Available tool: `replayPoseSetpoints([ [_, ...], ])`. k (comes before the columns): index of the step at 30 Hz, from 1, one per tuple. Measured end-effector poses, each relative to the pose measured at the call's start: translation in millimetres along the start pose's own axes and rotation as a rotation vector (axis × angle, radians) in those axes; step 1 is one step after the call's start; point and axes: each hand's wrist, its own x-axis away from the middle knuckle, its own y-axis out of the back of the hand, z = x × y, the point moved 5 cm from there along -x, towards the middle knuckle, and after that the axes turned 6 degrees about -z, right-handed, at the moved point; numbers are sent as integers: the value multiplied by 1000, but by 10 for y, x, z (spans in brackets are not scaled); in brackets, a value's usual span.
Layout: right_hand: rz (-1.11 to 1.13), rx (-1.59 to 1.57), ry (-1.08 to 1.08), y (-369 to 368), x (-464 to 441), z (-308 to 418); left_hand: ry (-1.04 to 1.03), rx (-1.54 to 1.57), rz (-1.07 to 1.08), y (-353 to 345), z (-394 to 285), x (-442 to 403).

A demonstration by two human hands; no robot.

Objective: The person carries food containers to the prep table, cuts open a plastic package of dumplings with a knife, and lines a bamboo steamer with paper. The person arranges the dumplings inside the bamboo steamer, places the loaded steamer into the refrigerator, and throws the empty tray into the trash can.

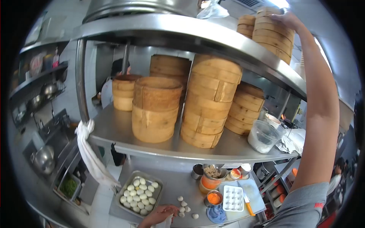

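Observation:
My right hand (pixel 284 18), raised to the upper shelf, has its fingers closed over the top of a stack of bamboo steamers (pixel 272 32). A shorter bamboo steamer stack (pixel 246 26) stands just left of it. Low in the view, my left hand (pixel 161 215) is over the worktable with its fingers curled. Something white shows under that hand, but I cannot make out what it is. Beside it are a metal tray (pixel 159 190) of whitish, egg-shaped pieces (pixel 140 194) and several small pale lumps (pixel 182 204).
More bamboo steamers (pixel 211 98) fill the middle shelf, with a clear plastic tub (pixel 263 136) to their right. A knife (pixel 249 207) with an orange handle lies by a white molded tray (pixel 233 198). Nearby are a bowl of orange food (pixel 213 198) and a hanging white cloth (pixel 93 154).

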Motion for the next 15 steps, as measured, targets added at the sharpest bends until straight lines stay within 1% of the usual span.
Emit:
replayPoseSetpoints([
  [2, -211, 294, -499, -76, -243, -679, -155, -87, -41, -65, 152, 58],
  [3, -205, 337, -506, -82, -273, -624, -108, -192, -73, -77, 211, 63],
  [4, -184, 320, -441, -120, -251, -547, -85, -173, -90, -120, 251, 77],
  [6, -175, 298, -350, -194, -99, -208, -106, -319, -231, -179, 197, 148],
  [8, -221, 260, -280, -162, 36, 165, -132, -368, -289, -192, 316, 157],
  [10, -264, 219, -231, -106, 310, 457, -119, -484, -445, -303, 258, 228],
  [12, -339, 192, -153, 171, 709, 791, -115, -433, -479, -320, 411, 270],
  [15, -393, 80, -76, 493, 1481, 1313, -82, -399, -518, -326, 611, 320],
])
